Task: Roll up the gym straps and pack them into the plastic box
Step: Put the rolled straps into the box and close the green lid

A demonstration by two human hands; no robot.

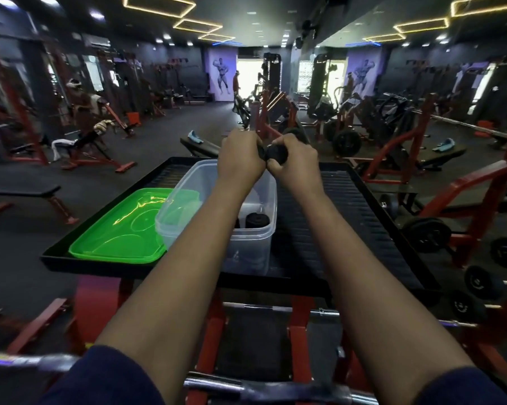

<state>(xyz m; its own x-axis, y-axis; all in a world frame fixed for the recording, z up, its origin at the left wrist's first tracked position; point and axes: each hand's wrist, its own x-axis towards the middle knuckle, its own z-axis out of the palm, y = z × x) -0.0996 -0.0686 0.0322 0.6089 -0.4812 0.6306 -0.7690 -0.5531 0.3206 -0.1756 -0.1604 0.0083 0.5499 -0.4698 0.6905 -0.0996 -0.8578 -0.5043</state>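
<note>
A black gym strap (276, 152), wound into a tight roll, is held up in the air between both hands above the far end of the clear plastic box (264, 200). My left hand (240, 159) grips its left side with curled fingers. My right hand (294, 163) wraps around the roll from the right, thumb underneath. Inside the box lies another rolled black strap (256, 221), partly hidden behind my left forearm.
The box stands on a black ribbed platform (334, 217) on a red frame. Its green lid (123, 226) lies flat to the left of the box. Benches, weight plates and red machines surround the platform. A barbell crosses the bottom of the view.
</note>
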